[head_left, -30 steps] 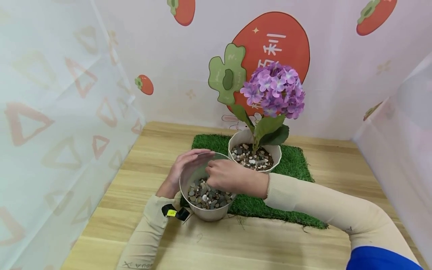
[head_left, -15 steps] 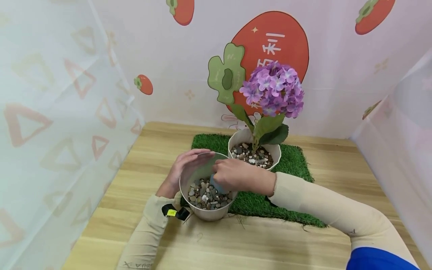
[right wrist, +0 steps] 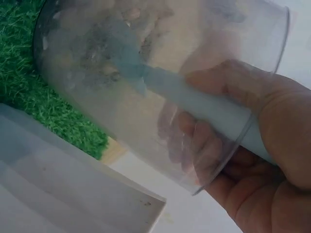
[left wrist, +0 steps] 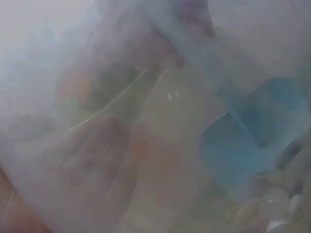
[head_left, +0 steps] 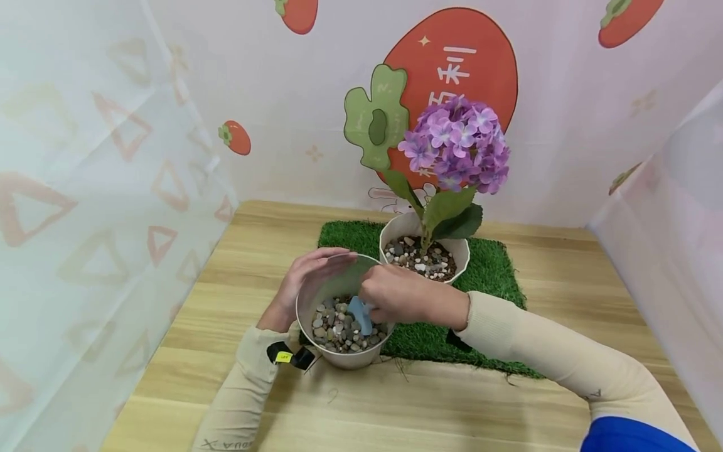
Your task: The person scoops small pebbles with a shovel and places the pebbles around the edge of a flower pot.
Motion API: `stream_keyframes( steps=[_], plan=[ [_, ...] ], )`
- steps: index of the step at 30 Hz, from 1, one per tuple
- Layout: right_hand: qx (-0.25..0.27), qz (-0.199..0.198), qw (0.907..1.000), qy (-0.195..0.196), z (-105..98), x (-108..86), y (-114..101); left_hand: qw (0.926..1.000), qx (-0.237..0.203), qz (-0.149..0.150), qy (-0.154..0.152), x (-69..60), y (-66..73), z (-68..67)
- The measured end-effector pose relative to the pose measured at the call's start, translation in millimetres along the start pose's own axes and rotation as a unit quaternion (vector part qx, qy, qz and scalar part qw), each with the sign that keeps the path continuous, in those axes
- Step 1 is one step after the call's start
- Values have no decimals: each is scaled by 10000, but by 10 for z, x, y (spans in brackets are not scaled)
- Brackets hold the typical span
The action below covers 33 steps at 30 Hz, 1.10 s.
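A clear, bucket-like plastic tub [head_left: 347, 360] stands at the turf's front left edge, with mixed pebbles [head_left: 330, 326] in its bottom. Against its far left side rests my left hand [head_left: 299, 282], fingers extended along the outside below the rim. My right hand [head_left: 409, 295] reaches over the rim and grips the pale handle [right wrist: 199, 99] of a small blue trowel. The trowel's blade [head_left: 359, 316] touches the pebbles; the left wrist view shows the blade [left wrist: 233, 150] hazily through the tub wall. Behind stands a white pot [head_left: 460, 267] holding a purple hydrangea [head_left: 460, 144], soil and stones.
A green turf mat [head_left: 435, 348] lies under the pot and partly under the tub. The wooden tabletop [head_left: 350, 414] is bordered by printed curtains at the back and both sides. The flower pot is close beside my right hand and the tub.
My right hand has shifted slightly right inside the tub. The trowel's blue blade, hidden earlier, has come up into sight over the pebbles. My left hand keeps its place; the head view tilted slightly.
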State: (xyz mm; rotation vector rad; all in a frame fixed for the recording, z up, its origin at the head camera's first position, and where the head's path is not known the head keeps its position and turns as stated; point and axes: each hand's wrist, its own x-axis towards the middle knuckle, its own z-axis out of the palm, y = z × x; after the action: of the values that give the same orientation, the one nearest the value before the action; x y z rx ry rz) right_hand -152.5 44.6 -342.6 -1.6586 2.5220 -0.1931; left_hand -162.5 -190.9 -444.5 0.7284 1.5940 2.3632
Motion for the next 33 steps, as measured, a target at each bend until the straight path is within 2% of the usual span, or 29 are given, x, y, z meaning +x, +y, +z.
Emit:
stream_keyframes(
  steps=[6, 14, 19, 23, 30, 33],
  plan=[
    [935, 249, 9951, 178, 13, 26, 0, 9999, 59, -24, 100, 0, 78, -12],
    [1395, 156, 9898, 243, 95, 63, -54, 9997, 90, -120, 184, -40, 79, -14],
    [1472, 110, 9880, 462, 153, 20, -53, 9999, 36, -87, 138, -61, 47, -34],
    [1478, 35, 9856, 823, 182, -51, -46, 10000, 66, -17, 10, -56, 28, -41],
    [1387, -459, 9780, 1487, 259, -126, 31, 9999, 23, 141, -91, -30, 11, -40],
    [1381, -613, 9724, 1775, 282, -182, 75, 9995, -37, 234, -229, 1, -12, -39]
  ],
)
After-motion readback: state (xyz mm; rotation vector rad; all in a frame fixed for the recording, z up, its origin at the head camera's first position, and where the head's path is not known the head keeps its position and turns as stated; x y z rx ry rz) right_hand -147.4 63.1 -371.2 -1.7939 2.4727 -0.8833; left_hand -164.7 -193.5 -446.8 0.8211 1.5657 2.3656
